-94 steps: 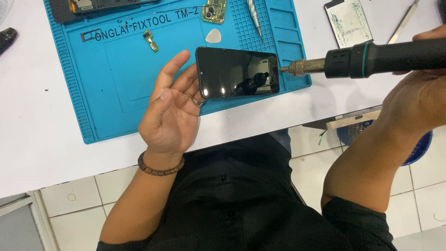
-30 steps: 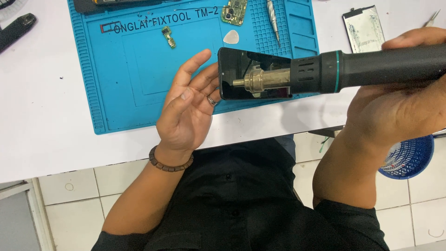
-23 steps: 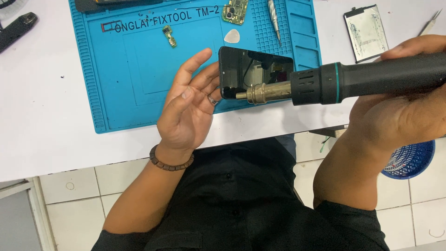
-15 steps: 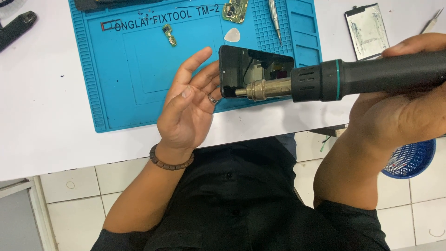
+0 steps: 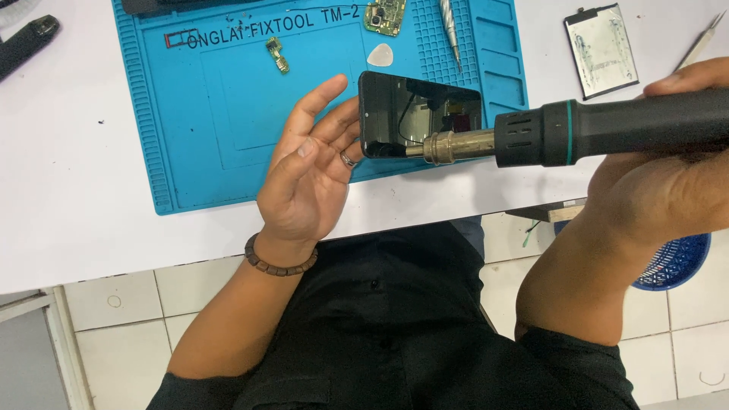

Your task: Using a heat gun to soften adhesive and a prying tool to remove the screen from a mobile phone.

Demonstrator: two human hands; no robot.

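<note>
A black phone [image 5: 402, 106] lies screen up on the blue repair mat [image 5: 228, 114]. My left hand [image 5: 307, 171] rests palm up beside it, fingers apart, with the fingertips touching the phone's left edge. My right hand [image 5: 668, 175] grips a black hot-air tool [image 5: 607, 130]. Its metal nozzle [image 5: 448, 146] points left over the phone's lower edge.
On the mat lie a small circuit board [image 5: 383, 14], a white pick [image 5: 380, 55], a small gold part [image 5: 277, 55] and a screwdriver [image 5: 448, 30]. A phone battery [image 5: 601, 49] and tweezers [image 5: 699, 47] sit on the white table. A blue basket [image 5: 676, 262] stands below.
The hot-air tool has shifted slightly along the phone's lower edge over the last second. My left hand has stayed at the phone's left edge.
</note>
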